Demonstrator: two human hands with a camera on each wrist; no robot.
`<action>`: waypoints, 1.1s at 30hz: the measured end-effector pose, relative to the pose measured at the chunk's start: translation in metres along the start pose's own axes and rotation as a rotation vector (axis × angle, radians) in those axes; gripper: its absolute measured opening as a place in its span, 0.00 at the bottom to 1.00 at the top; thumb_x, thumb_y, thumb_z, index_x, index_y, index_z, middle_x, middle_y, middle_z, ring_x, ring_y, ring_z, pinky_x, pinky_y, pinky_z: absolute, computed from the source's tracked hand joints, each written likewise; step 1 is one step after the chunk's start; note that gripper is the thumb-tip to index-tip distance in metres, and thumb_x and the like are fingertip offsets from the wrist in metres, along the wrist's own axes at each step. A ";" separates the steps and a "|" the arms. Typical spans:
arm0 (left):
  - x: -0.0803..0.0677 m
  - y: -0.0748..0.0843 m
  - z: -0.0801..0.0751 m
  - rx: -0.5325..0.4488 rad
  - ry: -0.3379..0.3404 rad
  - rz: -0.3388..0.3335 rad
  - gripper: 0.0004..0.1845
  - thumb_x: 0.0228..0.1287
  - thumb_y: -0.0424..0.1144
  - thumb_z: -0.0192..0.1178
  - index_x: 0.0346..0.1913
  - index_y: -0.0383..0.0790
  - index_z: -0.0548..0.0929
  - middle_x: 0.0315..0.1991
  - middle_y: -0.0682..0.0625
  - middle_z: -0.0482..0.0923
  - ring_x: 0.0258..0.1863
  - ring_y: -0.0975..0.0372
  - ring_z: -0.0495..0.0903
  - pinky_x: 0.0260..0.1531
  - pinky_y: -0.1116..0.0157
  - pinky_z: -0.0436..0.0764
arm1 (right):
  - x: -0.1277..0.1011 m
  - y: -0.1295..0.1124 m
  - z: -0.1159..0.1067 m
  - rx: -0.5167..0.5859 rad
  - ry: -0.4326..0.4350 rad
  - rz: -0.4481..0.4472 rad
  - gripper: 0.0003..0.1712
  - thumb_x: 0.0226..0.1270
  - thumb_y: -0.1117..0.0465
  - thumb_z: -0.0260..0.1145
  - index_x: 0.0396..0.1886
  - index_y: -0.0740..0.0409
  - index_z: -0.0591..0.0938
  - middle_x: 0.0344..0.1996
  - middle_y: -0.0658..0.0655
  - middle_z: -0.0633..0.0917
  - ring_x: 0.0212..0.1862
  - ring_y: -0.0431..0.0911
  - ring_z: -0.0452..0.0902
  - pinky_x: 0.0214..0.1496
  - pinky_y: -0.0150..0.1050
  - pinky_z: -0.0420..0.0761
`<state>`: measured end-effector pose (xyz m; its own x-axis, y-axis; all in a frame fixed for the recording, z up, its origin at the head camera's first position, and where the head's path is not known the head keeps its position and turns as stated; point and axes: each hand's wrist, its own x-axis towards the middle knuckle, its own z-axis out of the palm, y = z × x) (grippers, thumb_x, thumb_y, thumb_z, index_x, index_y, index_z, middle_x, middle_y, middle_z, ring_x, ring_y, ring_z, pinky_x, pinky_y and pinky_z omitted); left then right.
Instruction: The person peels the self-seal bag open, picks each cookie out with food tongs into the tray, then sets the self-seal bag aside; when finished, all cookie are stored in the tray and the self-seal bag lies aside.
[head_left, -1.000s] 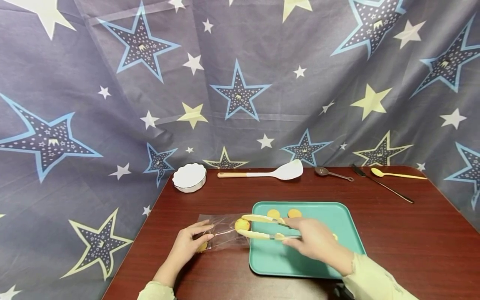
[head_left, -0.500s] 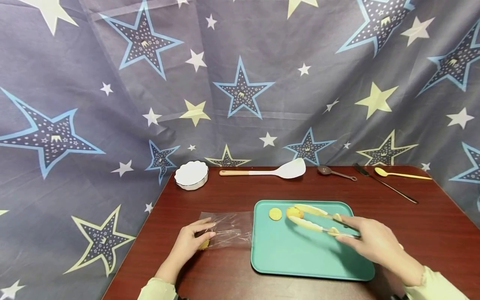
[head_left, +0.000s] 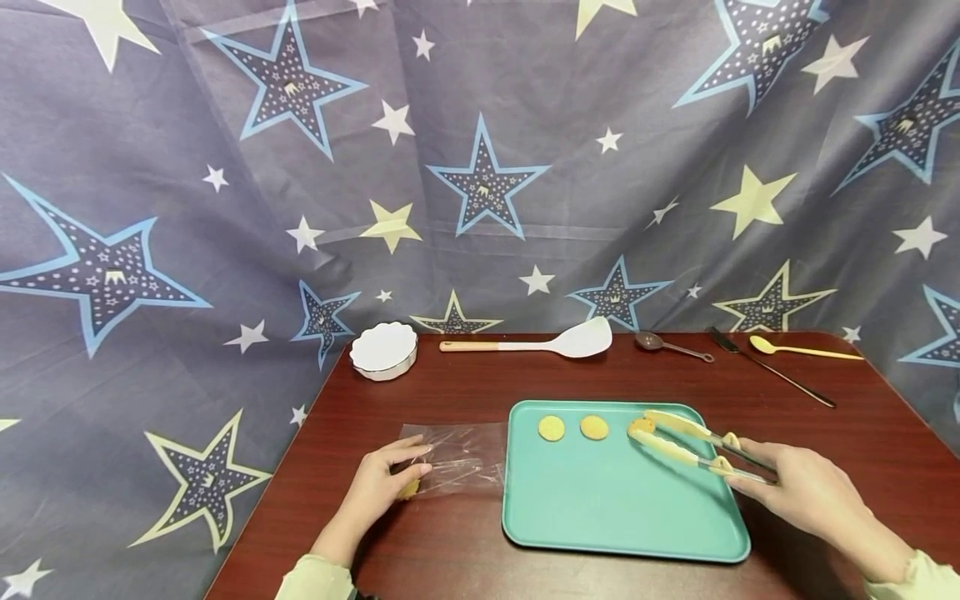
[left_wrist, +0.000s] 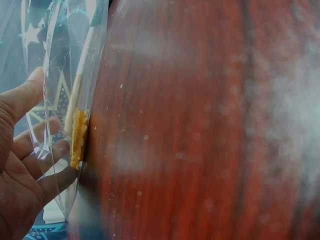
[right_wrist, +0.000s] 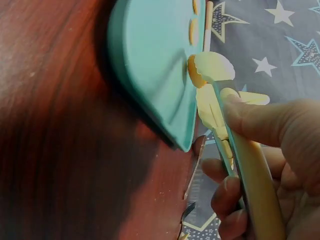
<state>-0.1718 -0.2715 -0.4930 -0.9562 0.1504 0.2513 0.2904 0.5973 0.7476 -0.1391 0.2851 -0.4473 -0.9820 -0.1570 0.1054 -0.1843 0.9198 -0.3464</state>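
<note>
My left hand point(head_left: 384, 479) holds a clear plastic bag point(head_left: 468, 454) at its left end, thumb and fingers on either side of the film. A yellow scalloped biscuit point(left_wrist: 79, 137) shows inside the bag beside the fingertips. My right hand point(head_left: 806, 487) grips cream-tipped kitchen tongs point(head_left: 712, 462). The tongs' tips close around a biscuit point(head_left: 642, 426) at the back right of the teal tray point(head_left: 615, 517). Two more round biscuits, one at the back left point(head_left: 551, 428) and one beside it point(head_left: 594, 427), lie in a row on the tray.
Along the table's back edge stand a white fluted dish point(head_left: 384, 350), a spatula point(head_left: 577, 340), a brown slotted spoon point(head_left: 651, 341), a dark long-handled spreader point(head_left: 772, 367) and a yellow spoon point(head_left: 765, 344). A star-patterned curtain point(head_left: 480, 275) hangs behind.
The tongs have moved right from the bag's mouth across the tray, carrying a biscuit to the end of the row. My left hand and the bag have stayed nearly still.
</note>
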 end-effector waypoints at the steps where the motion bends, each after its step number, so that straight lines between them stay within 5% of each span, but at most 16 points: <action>1: 0.000 0.000 0.000 0.000 0.000 0.000 0.15 0.53 0.39 0.73 0.46 0.42 0.89 0.55 0.44 0.81 0.59 0.52 0.77 0.62 0.47 0.69 | 0.000 0.001 0.001 -0.002 -0.004 -0.002 0.40 0.54 0.37 0.72 0.58 0.61 0.81 0.45 0.67 0.85 0.38 0.58 0.82 0.24 0.52 0.74; 10: 0.000 0.001 0.001 -0.018 -0.013 -0.026 0.16 0.54 0.39 0.73 0.46 0.42 0.89 0.56 0.45 0.81 0.60 0.52 0.76 0.63 0.48 0.68 | -0.001 -0.007 -0.003 0.006 0.016 -0.041 0.40 0.54 0.37 0.72 0.58 0.61 0.81 0.48 0.67 0.84 0.43 0.62 0.82 0.27 0.55 0.76; 16: 0.000 0.001 0.000 -0.013 -0.009 -0.027 0.15 0.53 0.38 0.73 0.46 0.42 0.89 0.56 0.45 0.81 0.60 0.53 0.76 0.63 0.49 0.68 | 0.005 -0.038 0.001 0.033 0.052 -0.156 0.35 0.54 0.39 0.73 0.56 0.55 0.84 0.37 0.54 0.87 0.34 0.46 0.81 0.26 0.41 0.73; 24: 0.001 0.000 0.000 -0.009 -0.012 -0.030 0.16 0.53 0.39 0.73 0.46 0.42 0.89 0.56 0.45 0.81 0.60 0.53 0.76 0.63 0.49 0.68 | 0.022 -0.084 0.022 0.080 0.056 -0.287 0.28 0.56 0.40 0.72 0.52 0.50 0.86 0.45 0.52 0.87 0.44 0.51 0.84 0.38 0.51 0.82; 33: 0.001 0.001 0.000 -0.004 -0.011 -0.026 0.16 0.54 0.39 0.73 0.47 0.43 0.89 0.56 0.44 0.81 0.60 0.52 0.76 0.63 0.49 0.68 | 0.048 -0.126 0.054 0.081 0.065 -0.400 0.24 0.54 0.46 0.75 0.50 0.48 0.87 0.40 0.49 0.88 0.37 0.46 0.84 0.31 0.43 0.80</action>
<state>-0.1722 -0.2706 -0.4925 -0.9637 0.1441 0.2250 0.2659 0.5977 0.7563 -0.1659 0.1427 -0.4490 -0.8281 -0.4709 0.3042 -0.5560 0.7593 -0.3382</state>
